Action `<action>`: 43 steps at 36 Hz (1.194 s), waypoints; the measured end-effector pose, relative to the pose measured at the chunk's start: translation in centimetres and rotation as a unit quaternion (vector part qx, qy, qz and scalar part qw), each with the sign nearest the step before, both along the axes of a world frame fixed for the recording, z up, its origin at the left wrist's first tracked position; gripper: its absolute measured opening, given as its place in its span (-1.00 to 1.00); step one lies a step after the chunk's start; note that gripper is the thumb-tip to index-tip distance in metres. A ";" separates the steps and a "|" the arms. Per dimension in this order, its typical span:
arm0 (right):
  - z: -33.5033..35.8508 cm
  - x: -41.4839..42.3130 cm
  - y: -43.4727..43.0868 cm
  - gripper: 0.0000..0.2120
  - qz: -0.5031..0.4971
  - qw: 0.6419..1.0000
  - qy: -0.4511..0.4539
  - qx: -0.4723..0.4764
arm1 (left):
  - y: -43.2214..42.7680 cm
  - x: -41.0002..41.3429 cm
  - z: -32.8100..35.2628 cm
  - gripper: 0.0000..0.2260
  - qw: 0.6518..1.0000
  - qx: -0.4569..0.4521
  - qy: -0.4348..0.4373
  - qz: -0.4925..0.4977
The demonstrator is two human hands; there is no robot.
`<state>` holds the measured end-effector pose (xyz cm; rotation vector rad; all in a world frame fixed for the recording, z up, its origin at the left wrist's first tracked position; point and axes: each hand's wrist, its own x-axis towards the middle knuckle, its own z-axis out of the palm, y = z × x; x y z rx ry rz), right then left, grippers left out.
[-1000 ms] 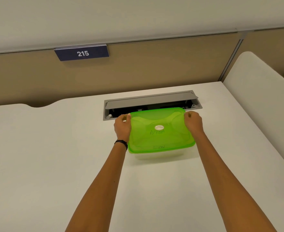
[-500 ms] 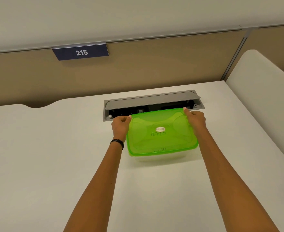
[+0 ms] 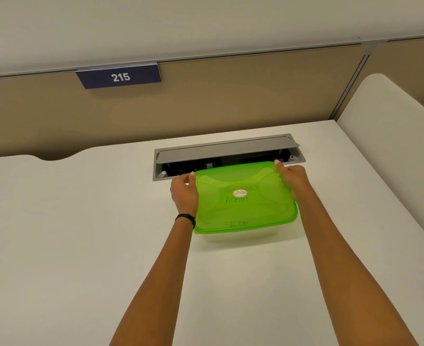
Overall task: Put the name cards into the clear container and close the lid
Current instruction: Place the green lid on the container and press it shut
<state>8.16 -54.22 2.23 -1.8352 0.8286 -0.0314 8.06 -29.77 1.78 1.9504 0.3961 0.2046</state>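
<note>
Green lid [image 3: 243, 198] pressed between both hands
Left hand [image 3: 184, 193] and right hand [image 3: 294, 178] grip its far corners, over the white desk [image 3: 68, 233], just before the open cable tray [image 3: 225, 151]

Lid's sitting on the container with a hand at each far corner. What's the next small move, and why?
Probably press down along the lid's edges to seat it. The green lid covers the clear container, with the left hand and right hand at its far corners. Whether the near edge has snapped shut cannot be told, so work toward it.
</note>
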 end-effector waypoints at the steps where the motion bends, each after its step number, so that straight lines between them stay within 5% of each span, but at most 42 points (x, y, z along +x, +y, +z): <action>1: -0.1 0.0 0.0 -0.51 0.000 1.000 -0.002 -0.002 | 0.0 0.0 0.0 -0.72 1.000 0.000 -0.003 0.000; 12: -0.8 0.1 0.1 -0.51 -0.013 1.000 -0.025 0.004 | 0.2 0.3 -0.5 -0.71 1.000 -0.010 -0.007 0.001; 24: -0.3 -1.2 1.5 -0.63 0.021 0.984 -0.025 -0.175 | 0.2 -0.1 -0.3 -0.75 1.000 -0.023 -0.015 0.014; 30: -0.3 -3.7 2.0 -0.51 0.075 0.949 0.036 -0.304 | 0.1 -0.4 0.0 -0.76 1.000 -0.015 -0.015 0.010; 35: -0.5 -5.7 2.5 -0.48 0.077 0.918 0.086 -0.379 | 0.2 -0.4 0.3 -0.75 0.999 0.030 -0.014 -0.004; 43: -0.2 -6.5 2.9 -0.47 0.049 0.920 0.077 -0.381 | 0.3 -2.1 0.2 -0.67 0.988 0.146 0.035 -0.047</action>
